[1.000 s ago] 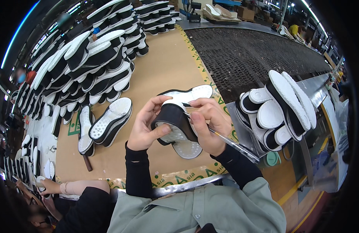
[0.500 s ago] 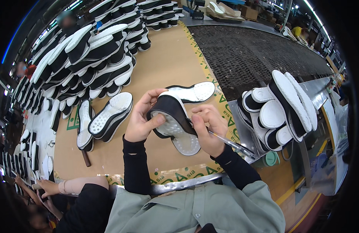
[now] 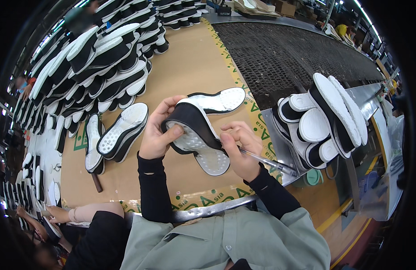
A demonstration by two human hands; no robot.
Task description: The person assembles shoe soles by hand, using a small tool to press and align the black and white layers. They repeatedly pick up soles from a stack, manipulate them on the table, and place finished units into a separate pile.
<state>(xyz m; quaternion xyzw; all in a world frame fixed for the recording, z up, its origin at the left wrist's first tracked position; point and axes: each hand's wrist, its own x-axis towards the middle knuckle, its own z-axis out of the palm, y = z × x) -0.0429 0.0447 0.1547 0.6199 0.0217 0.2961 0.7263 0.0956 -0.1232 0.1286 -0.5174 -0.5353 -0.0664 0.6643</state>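
Note:
My left hand (image 3: pixel 155 135) grips a black-and-white wedge shoe sole (image 3: pixel 192 121) by its thick heel, thumb pressed on the dimpled white inner side. The sole is tilted, its front part pointing down toward me. In my right hand (image 3: pixel 243 150), a slender pen-like tool (image 3: pixel 274 164) is pinched against the sole's right edge, its shaft slanting down to the right. Its working tip is hidden by my fingers. Just behind the held piece lies another sole (image 3: pixel 221 101) on the brown-papered table (image 3: pixel 196 58). To the left, a sole with a dimpled heel (image 3: pixel 123 130) rests beside a narrower-looking one (image 3: pixel 93 148).
Tall stacks of soles (image 3: pixel 100 63) fill the left. A dark mesh conveyor (image 3: pixel 289 58) runs at the far right; nearer stands a stack of soles (image 3: pixel 316 121) on a metal surface. A brown stick-like handle (image 3: pixel 96 183) lies left. A neighbour's arm (image 3: pixel 95 213) reaches in lower left.
The whole view has shifted slightly, so most things sit higher and farther left. The held sole has turned a little, and my right hand stays at its edge with the tool.

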